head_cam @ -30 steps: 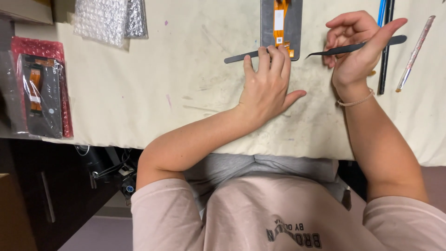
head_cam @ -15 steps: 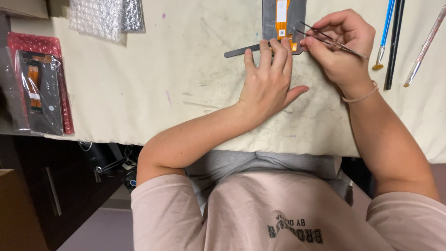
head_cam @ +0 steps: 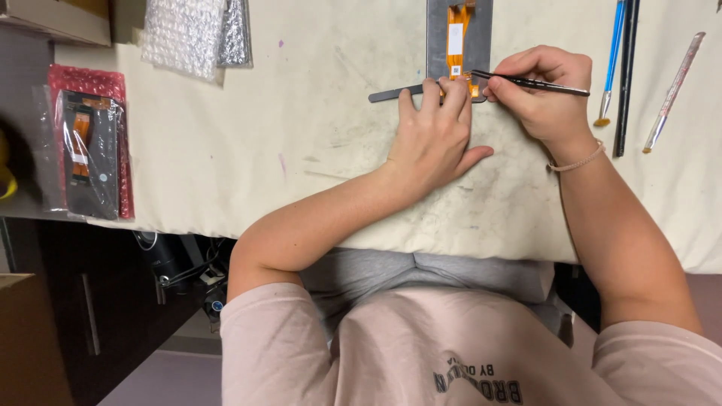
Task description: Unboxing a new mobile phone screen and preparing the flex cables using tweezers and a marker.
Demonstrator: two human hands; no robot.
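The light is soft and warm, and it fills the pale table (head_cam: 226,165) evenly. Small soft shadows sit under the left hand (head_cam: 432,143) and the right hand (head_cam: 545,94) — nothing dark. Under the table it is dim. The bubble wrap (head_cam: 184,34) shines a little. Everything looks sharp — no blur.

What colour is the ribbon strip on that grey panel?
Orange, with a small white patch: the ribbon strip on the grey panel, in the head view.

Far left of my fingers, a bagged part (head_cam: 89,154) lies on red wrap (head_cam: 84,81); bubble wrap (head_cam: 183,34) sits farther up. Right of my fingers lie a blue brush (head_cam: 611,64), black rod (head_cam: 626,75) and clear stick (head_cam: 674,83) on the counter (head_cam: 248,180).
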